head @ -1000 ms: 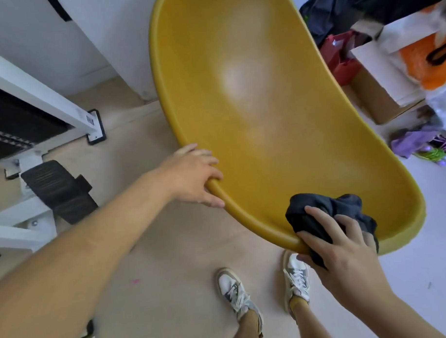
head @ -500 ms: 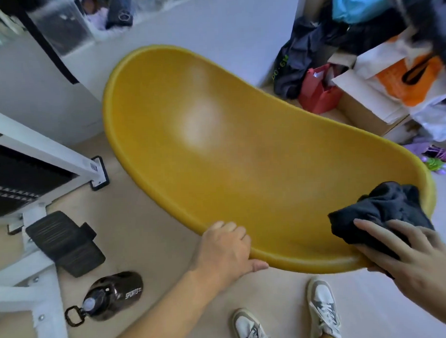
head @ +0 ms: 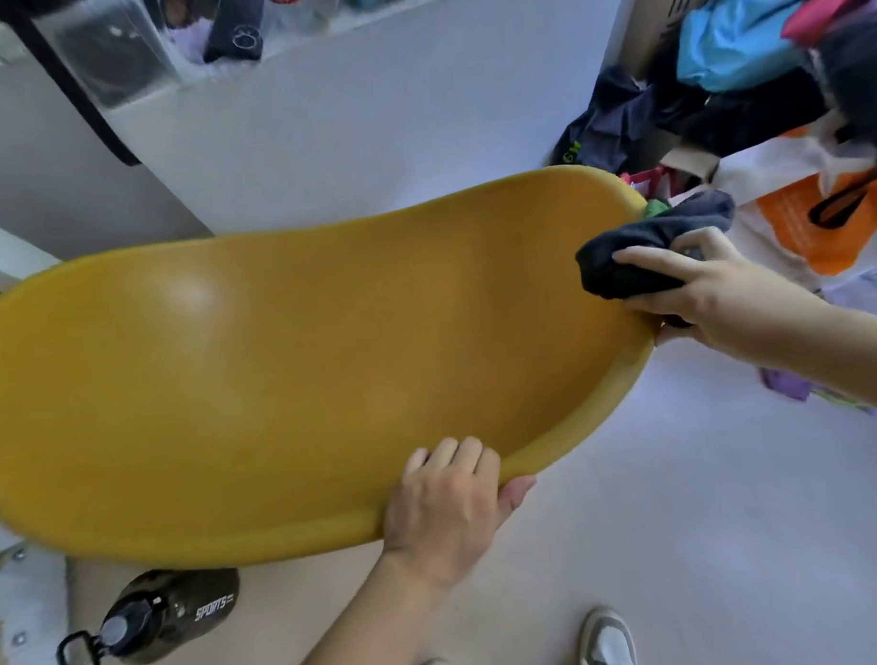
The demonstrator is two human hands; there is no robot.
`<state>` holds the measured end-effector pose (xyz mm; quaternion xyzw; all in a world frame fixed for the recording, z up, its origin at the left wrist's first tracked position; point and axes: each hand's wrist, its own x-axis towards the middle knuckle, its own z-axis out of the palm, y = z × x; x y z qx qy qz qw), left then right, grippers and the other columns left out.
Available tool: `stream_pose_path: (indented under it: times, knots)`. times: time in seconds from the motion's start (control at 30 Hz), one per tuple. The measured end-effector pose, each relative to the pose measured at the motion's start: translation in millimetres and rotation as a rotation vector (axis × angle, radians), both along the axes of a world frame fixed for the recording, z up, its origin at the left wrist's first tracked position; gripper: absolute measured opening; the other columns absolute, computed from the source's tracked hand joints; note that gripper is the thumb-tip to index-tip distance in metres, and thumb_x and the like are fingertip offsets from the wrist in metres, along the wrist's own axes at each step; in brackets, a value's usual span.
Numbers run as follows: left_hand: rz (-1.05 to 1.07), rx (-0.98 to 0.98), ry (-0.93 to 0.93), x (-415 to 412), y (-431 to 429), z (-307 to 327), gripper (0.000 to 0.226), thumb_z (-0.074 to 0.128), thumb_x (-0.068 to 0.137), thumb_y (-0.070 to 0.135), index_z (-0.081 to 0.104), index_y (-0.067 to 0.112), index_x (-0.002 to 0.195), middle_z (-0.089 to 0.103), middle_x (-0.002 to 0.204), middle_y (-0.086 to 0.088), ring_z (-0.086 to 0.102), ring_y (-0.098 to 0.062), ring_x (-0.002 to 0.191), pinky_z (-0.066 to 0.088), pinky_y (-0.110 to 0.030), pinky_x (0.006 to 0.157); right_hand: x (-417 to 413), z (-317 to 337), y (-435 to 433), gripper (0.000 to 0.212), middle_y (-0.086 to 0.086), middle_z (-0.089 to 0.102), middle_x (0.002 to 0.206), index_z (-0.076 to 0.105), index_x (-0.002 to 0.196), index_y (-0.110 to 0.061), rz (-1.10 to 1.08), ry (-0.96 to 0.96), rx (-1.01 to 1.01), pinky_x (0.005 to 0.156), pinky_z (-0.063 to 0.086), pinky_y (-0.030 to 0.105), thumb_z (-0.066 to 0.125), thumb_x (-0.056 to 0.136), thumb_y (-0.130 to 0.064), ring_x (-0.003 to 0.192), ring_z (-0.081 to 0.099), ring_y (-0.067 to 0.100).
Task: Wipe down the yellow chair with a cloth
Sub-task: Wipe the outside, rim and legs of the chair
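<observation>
The chair (head: 304,376), a glossy yellow shell, fills the middle of the view, tipped so that its hollow faces the camera. Its long axis runs from the left edge to the far right. A pale glare sits on its left half.

The cloth (head: 638,260) is dark and bunched, and it lies over the chair's right end, on the rim. The right hand (head: 713,293) comes in from the right and holds it there. Its grip is closed on the cloth, with the fingers (head: 647,258) spread across the top of the bundle. The thumb seems to tuck below the rim, though the cloth hides most of it.

The left hand (head: 442,506) reaches up from the near edge and holds the near rim right of centre. Its grip is closed on the chair: the fingers (head: 445,454) hook over into the shell, and the thumb points right along the underside.

A dark bottle (head: 158,615) marked SPORTS lies on its side on the floor (head: 682,522), below the chair's near left edge, with its loop cap toward the left. Two pale shoes (head: 609,642) show at the near edge, right of the left forearm.

A white wall (head: 370,135) stands beyond the chair. A shelf (head: 267,35) of blurred items runs along its top. At the far right is a heap (head: 744,38) of blue, dark and red clothing. Below it, just beyond the cloth, is an orange and white bag (head: 820,219).
</observation>
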<state>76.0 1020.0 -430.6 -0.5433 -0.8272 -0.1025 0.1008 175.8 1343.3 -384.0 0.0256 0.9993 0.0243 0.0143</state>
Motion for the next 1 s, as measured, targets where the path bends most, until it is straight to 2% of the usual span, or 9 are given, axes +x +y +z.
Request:
stream_pose_path:
  times: [0.17, 0.27, 0.33, 0.47, 0.57, 0.63, 0.7, 0.83, 1.0]
  knots:
    - [0.055, -0.007, -0.003, -10, 34, 1, 0.047, 0.044, 0.091, 0.056, 0.047, 0.02, 0.061, 0.047, 0.062, 0.002, 0.05, -0.021, 0.059, 0.034, -0.033, 0.051, -12, 0, 16, 0.047, 0.014, 0.049, 0.142, 0.072, 0.112, -0.018, -0.312, 0.245, -0.209, 0.097, 0.04, 0.052, 0.084, 0.069, -0.005, 0.108, 0.049, 0.05]
    - [0.076, -0.056, -0.054, -8, 40, 3, 0.047, 0.04, 0.092, 0.056, 0.051, 0.02, 0.064, 0.05, 0.065, 0.001, 0.052, -0.022, 0.063, 0.036, -0.034, 0.053, 7, 11, -5, 0.053, 0.002, 0.05, 0.14, 0.056, 0.134, -0.02, -0.775, 0.514, -0.712, 0.1, 0.035, 0.016, 0.063, 0.086, 0.002, 0.126, 0.048, 0.022]
    - [0.089, -0.101, -0.105, -8, 40, 4, 0.044, 0.039, 0.092, 0.056, 0.061, 0.021, 0.077, 0.055, 0.075, 0.003, 0.056, -0.022, 0.071, 0.039, -0.036, 0.06, 33, 15, -24, 0.06, -0.004, 0.05, 0.137, 0.042, 0.144, -0.023, -1.002, 0.609, -1.049, 0.095, 0.037, 0.007, 0.056, 0.091, 0.002, 0.121, 0.05, 0.007]
    - [0.112, 0.002, -0.264, 21, 54, 26, 0.024, 0.056, 0.087, 0.032, 0.059, 0.027, 0.11, 0.055, 0.099, 0.002, 0.053, -0.022, 0.086, 0.036, -0.036, 0.078, 89, 8, -57, 0.056, -0.001, 0.056, 0.135, 0.044, 0.142, -0.032, -1.175, 0.438, -1.421, 0.107, 0.042, 0.042, 0.051, 0.094, -0.003, 0.121, 0.056, 0.018]
    - [-0.046, 0.02, -0.597, 85, 93, 47, 0.031, 0.056, 0.087, 0.036, 0.055, 0.029, 0.117, 0.056, 0.108, 0.006, 0.052, -0.015, 0.096, 0.041, -0.029, 0.083, 110, 17, -70, 0.043, -0.006, 0.065, 0.123, 0.058, 0.129, -0.034, -1.14, 0.299, -1.599, 0.098, 0.05, 0.038, 0.047, 0.097, -0.008, 0.11, 0.062, 0.01]
    - [0.018, -0.009, -0.907, 121, 117, 51, 0.042, 0.055, 0.084, 0.048, 0.047, 0.038, 0.123, 0.051, 0.117, 0.015, 0.051, -0.005, 0.106, 0.043, -0.021, 0.087, 120, 26, -70, 0.04, -0.008, 0.07, 0.113, 0.065, 0.12, -0.034, -1.084, 0.24, -1.697, 0.068, 0.053, 0.019, 0.047, 0.097, -0.006, 0.084, 0.066, 0.001]
    - [0.159, 0.055, -1.157, 139, 134, 50, 0.044, 0.067, 0.079, 0.042, 0.043, 0.045, 0.115, 0.052, 0.113, 0.02, 0.058, -0.001, 0.098, 0.047, -0.018, 0.081, 132, 34, -61, 0.043, -0.013, 0.07, 0.112, 0.066, 0.117, -0.03, -0.994, 0.193, -1.706, 0.062, 0.047, 0.01, 0.046, 0.095, 0.001, 0.082, 0.067, 0.0]
    - [0.328, 0.177, -1.558, 147, 150, 51, 0.036, 0.067, 0.077, 0.04, 0.044, 0.036, 0.104, 0.07, 0.088, 0.006, 0.065, -0.012, 0.07, 0.049, -0.021, 0.065, 145, 47, -43, 0.052, -0.014, 0.072, 0.109, 0.067, 0.113, -0.023, -0.862, 0.128, -1.503, 0.08, 0.058, 0.035, 0.049, 0.084, 0.016, 0.093, 0.069, 0.025]
    - [0.706, 0.212, -1.864, 136, 166, 32, 0.042, 0.049, 0.092, 0.053, 0.064, 0.014, 0.096, 0.071, 0.079, -0.002, 0.06, -0.015, 0.067, 0.047, -0.026, 0.059, 138, 43, -48, 0.061, -0.015, 0.072, 0.1, 0.064, 0.114, -0.026, -0.765, 0.15, -1.265, 0.064, 0.044, 0.007, 0.056, 0.071, 0.016, 0.078, 0.067, 0.002]
